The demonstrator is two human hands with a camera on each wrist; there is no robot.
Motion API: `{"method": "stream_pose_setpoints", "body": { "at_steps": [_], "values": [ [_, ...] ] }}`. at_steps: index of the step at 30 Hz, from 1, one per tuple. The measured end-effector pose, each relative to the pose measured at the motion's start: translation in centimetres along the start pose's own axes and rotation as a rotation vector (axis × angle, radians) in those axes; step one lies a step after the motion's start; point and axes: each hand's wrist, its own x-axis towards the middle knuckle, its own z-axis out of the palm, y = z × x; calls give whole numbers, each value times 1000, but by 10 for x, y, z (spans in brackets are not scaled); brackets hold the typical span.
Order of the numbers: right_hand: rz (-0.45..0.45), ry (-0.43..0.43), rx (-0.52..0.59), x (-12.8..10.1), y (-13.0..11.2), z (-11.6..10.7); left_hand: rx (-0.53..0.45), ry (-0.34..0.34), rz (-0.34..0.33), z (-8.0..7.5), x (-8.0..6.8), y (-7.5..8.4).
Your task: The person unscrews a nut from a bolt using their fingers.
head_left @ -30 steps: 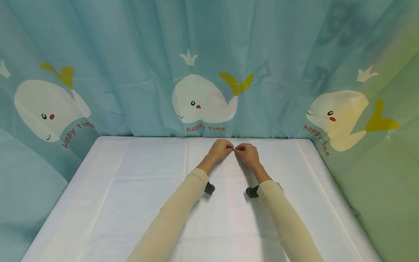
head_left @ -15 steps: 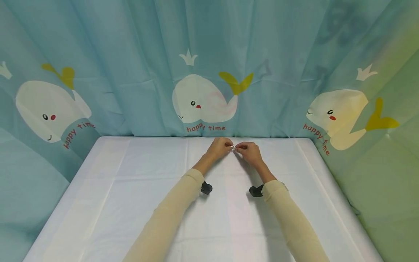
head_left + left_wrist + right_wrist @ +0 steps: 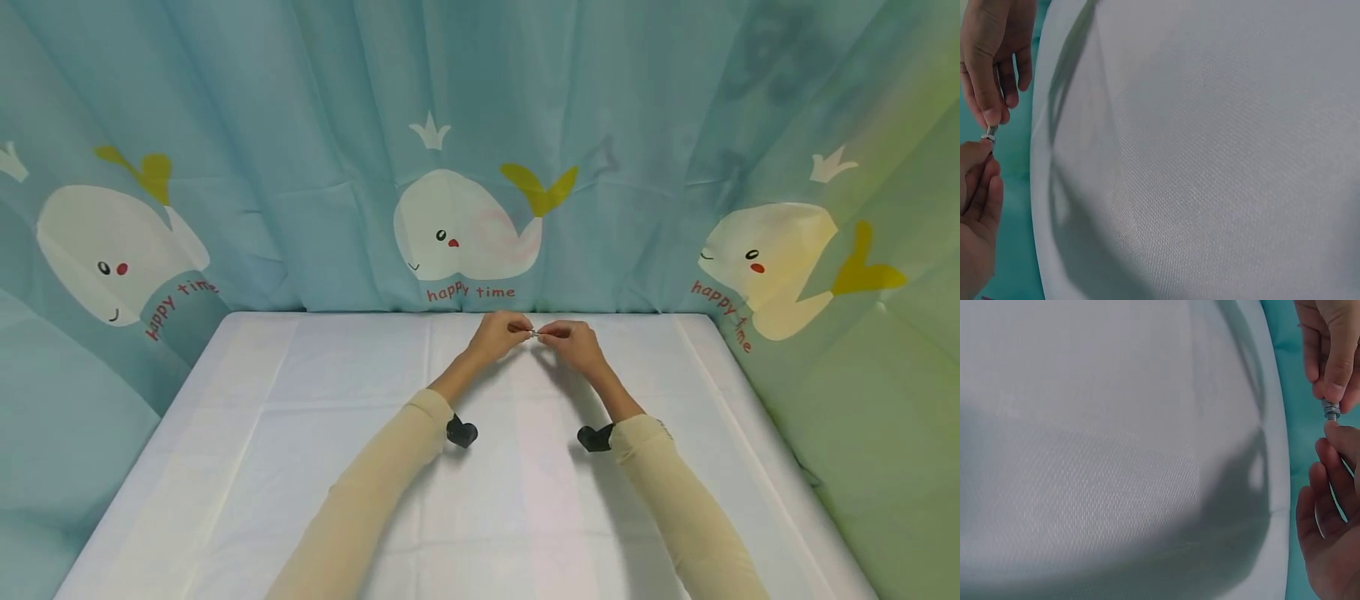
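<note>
Near the back edge of the table, a small metal bolt (image 3: pixel 534 333) is held between the fingertips of both hands. The right wrist view shows it closer: a silvery threaded bolt (image 3: pixel 1331 411) with what look like rings or a nut around it. My left hand (image 3: pixel 492 335) pinches one end with thumb and fingers; my right hand (image 3: pixel 574 342) pinches the other. From the left wrist, the metal piece (image 3: pixel 989 135) shows in the short gap between the thumbs. The fingertips hide both of its ends.
A white cloth covers the table (image 3: pixel 322 467). Blue-green curtains (image 3: pixel 330 167) printed with whales rise right behind the back edge and along both sides. Black wrist mounts (image 3: pixel 462 432) stick out inward below both sleeves, over the cloth.
Both hands have shifted slightly toward the back edge with the bolt between them. The forearms and wrist mounts have spread farther apart. The pinch on the bolt stays.
</note>
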Motion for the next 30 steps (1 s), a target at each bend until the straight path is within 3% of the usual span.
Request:
{"method": "stream_pose_setpoints", "body": {
  "at_steps": [12, 21, 30],
  "values": [
    [20, -43, 139, -2, -14, 0, -80, 15, -26, -14, -15, 6],
    [37, -67, 181, -8, -25, 0, -181, 49, -50, -21, -27, 7],
    [-11, -82, 197, -18, -36, 2, -210, 63, -31, -29, -39, 9]
  ]
}}
